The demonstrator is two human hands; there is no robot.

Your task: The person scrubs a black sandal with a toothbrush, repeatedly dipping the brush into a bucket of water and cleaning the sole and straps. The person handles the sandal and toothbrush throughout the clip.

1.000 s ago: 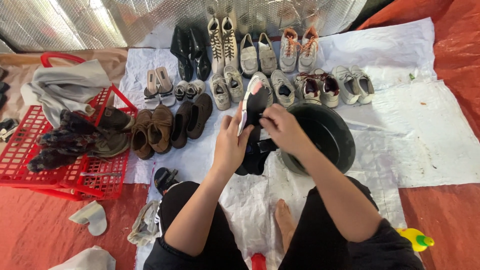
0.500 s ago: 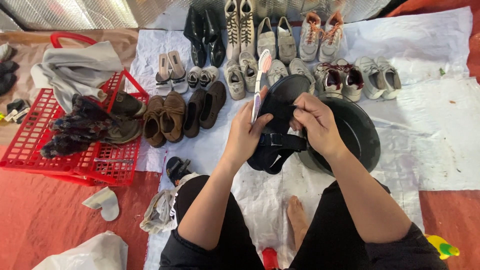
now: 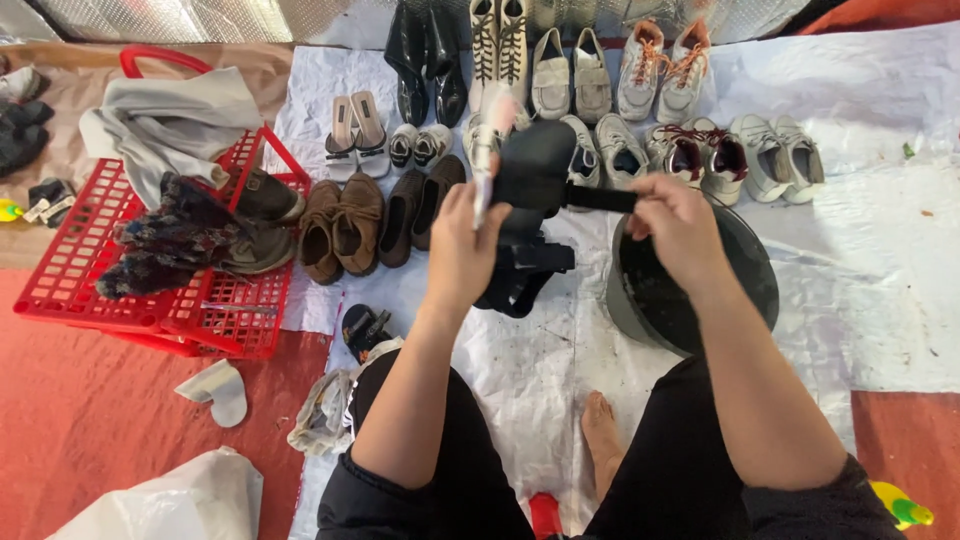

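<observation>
A black strappy sandal [image 3: 528,225] hangs in the air in front of me, sole edge turned toward the camera. My left hand [image 3: 462,250] grips its side, with the pale, pink-tinged sole rim [image 3: 487,150] showing above my fingers. My right hand [image 3: 680,225] pinches a black strap [image 3: 598,199] of the sandal and pulls it out to the right. Under my right hand sits a black round basin [image 3: 740,290]. My bare foot [image 3: 604,440] rests on the white sheet below.
Rows of shoes lie on the white sheet [image 3: 880,200]: brown pairs [image 3: 345,225], white sneakers [image 3: 775,155], black boots [image 3: 425,60]. A red basket [image 3: 150,290] with shoes and a grey cloth [image 3: 165,115] stands left. A single black sandal [image 3: 362,328] lies by my knee.
The sandal has risen higher and farther from me. My right hand has drawn a strap out sideways to the right. The camera has tilted down slightly.
</observation>
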